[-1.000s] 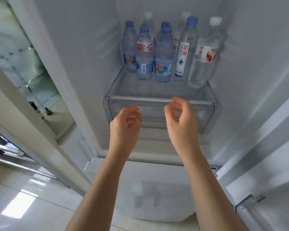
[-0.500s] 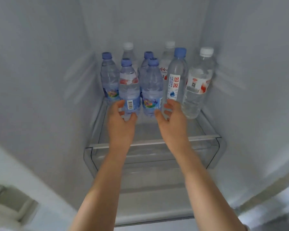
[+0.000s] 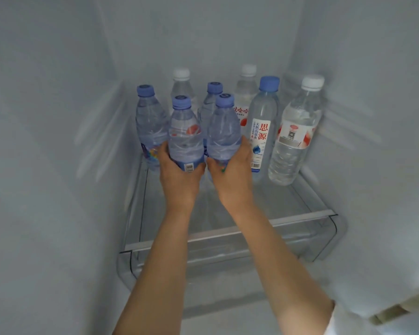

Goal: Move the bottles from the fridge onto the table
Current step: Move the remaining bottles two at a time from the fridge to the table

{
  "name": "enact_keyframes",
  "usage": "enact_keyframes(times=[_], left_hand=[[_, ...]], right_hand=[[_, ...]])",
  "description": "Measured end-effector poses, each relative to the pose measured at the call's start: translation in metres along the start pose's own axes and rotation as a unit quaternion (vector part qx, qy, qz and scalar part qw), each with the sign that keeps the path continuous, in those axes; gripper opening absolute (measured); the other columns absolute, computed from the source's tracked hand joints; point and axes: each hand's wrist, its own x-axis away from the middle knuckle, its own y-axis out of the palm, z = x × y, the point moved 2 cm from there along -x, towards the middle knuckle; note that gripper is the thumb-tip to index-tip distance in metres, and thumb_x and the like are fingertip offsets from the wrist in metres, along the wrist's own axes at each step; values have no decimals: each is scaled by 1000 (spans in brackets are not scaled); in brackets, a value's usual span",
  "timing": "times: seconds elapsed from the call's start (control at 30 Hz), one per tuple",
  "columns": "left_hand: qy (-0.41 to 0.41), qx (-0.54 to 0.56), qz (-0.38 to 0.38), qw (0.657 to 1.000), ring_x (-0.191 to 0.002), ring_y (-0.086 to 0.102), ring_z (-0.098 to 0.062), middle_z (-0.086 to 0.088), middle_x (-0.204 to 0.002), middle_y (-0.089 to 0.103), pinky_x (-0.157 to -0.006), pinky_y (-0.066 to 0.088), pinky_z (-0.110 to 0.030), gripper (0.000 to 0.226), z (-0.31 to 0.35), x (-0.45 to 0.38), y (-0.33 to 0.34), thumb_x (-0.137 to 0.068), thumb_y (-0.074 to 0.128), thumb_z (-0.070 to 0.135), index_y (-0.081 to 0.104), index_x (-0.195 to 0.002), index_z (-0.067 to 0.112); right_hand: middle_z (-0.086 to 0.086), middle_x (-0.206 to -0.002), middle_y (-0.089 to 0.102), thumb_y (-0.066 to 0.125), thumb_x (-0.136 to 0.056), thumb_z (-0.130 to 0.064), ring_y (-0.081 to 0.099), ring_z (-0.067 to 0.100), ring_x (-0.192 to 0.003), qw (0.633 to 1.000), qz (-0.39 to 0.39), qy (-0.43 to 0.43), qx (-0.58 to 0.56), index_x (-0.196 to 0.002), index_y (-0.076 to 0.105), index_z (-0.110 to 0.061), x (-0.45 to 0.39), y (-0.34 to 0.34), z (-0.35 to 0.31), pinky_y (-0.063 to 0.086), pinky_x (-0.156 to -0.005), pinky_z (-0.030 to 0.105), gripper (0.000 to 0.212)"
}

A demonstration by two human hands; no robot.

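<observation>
Several clear water bottles stand on a glass fridge shelf. My left hand grips the lower part of a front blue-capped bottle. Beside it, my right hand grips a second blue-capped bottle. More blue-capped bottles stand behind at the left and in the middle. A tall blue-capped bottle with a white label and a white-capped bottle stand to the right. Two white-capped bottles stand at the back.
White fridge walls close in on the left and right. The front half of the shelf is bare glass, with a clear drawer under it.
The view has moved closer into the fridge. Both hands went from reaching toward the shelf to closing round the two front blue-capped bottles.
</observation>
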Motion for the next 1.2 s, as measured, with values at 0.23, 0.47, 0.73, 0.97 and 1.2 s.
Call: enact_keyframes(times=[0.23, 0.47, 0.73, 0.97, 1.2], left_hand=[[-52, 0, 22, 998, -96, 66, -11, 3, -111, 68, -81, 51, -24, 74, -5, 2, -5, -56, 92, 23, 54, -119, 17], [-58, 1, 55, 997, -88, 69, -10, 4, -102, 71, -74, 54, -24, 69, 5, 38, -23, -51, 87, 33, 60, -112, 17], [-23, -5, 66, 998, -82, 68, -7, 5, -97, 71, -74, 57, -29, 66, 53, 90, -47, -53, 93, 21, 60, -110, 14], [-16, 2, 47, 999, -81, 67, -1, 13, -93, 69, -70, 53, -17, 61, 94, 156, -70, -55, 92, 11, 57, -104, 24], [-37, -39, -40, 998, -52, 47, 0, 15, -66, 53, -54, 38, -13, 57, 80, 232, -97, -51, 96, 22, 50, -85, 28]], right_hand=[[8, -112, 60, 78, -71, -29, 61, 22, -105, 1000, 20, 11, -21, -117, 49, -9, -7, -6, -2, 53, -89, 41, 58], [6, -97, 65, 81, -57, -29, 64, 20, -91, 999, 14, 0, -34, -101, 60, -9, 20, -31, -8, 55, -77, 34, 53], [1, -107, 64, 88, -61, -23, 64, 8, -96, 996, 5, -27, -83, -114, 52, -13, 66, -86, -46, 51, -77, 18, 65], [-20, -92, 57, 89, -61, -16, 57, -17, -80, 994, -28, -40, -100, -112, 47, -7, 117, -146, -68, 41, -65, 2, 67], [-15, -94, 64, 90, -57, -18, 61, -5, -85, 998, -51, -12, -36, -107, 50, -24, 199, -195, -61, 41, -69, 4, 64]])
